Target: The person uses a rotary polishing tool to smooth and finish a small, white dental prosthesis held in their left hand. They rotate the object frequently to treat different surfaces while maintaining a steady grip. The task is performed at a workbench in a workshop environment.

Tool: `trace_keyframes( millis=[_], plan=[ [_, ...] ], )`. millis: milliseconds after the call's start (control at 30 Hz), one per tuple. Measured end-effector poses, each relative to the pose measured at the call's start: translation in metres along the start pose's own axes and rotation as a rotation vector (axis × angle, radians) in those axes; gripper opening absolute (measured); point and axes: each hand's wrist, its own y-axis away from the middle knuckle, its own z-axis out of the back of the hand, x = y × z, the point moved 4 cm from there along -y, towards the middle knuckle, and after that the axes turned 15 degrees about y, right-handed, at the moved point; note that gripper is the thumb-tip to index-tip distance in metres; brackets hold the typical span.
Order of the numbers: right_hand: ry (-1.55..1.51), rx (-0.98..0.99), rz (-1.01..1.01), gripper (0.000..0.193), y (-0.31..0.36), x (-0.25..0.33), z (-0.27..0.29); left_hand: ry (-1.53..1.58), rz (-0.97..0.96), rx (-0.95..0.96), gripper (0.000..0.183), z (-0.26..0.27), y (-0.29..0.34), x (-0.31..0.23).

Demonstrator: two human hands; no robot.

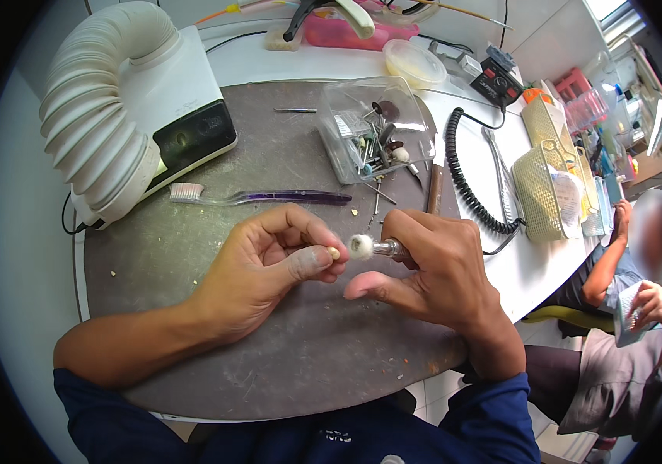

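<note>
The left hand [269,259] pinches a small cream bit [334,253] between its thumb and fingers. The bit sits at the fingertips, above the tabletop [254,359]. There is pale dust on the left thumb. The right hand [441,267] has its fingers curled around a shiny tool [389,247]. Its thumb sticks out to the left, away from the tool. The tool has a round, fuzzy white tip [360,247]. The tip points left and is just beside the bit. I cannot tell if they touch.

A toothbrush [273,198] lies past the left hand, with its bristles on the left and its purple handle on the right. A small pale crumb [354,212] lies between the toothbrush and the hands. A clear box [334,155] holds lots of little tools, and a brown handle [435,189] lies to the right of it. A curly black cord [462,174] runs down farther right, near a cream basket [536,203].

On the left, a fat white hose [76,100] bends over by a white machine [184,85]. At the back is a pink bin [346,32]. Far to the right there are other people [617,267].
</note>
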Motion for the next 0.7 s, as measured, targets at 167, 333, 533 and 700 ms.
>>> trace_keyframes(
  millis=[167, 333, 533, 700],
  plan=[
    [0.046, 0.009, -0.011, 0.059, -0.002, 0.000, -0.008, 0.012, 0.018, 0.016, 0.013, 0.000, 0.002, 0.000],
    [0.058, 0.014, -0.017, 0.061, -0.002, 0.002, -0.011, 0.020, 0.044, 0.003, 0.014, -0.001, 0.003, -0.002],
    [0.061, 0.019, -0.025, 0.060, -0.002, 0.004, -0.013, 0.043, 0.052, 0.008, 0.014, 0.000, 0.004, -0.002],
    [0.080, -0.011, 0.009, 0.059, -0.001, 0.006, -0.014, -0.007, 0.054, 0.013, 0.014, 0.002, 0.002, 0.001]
  ],
)
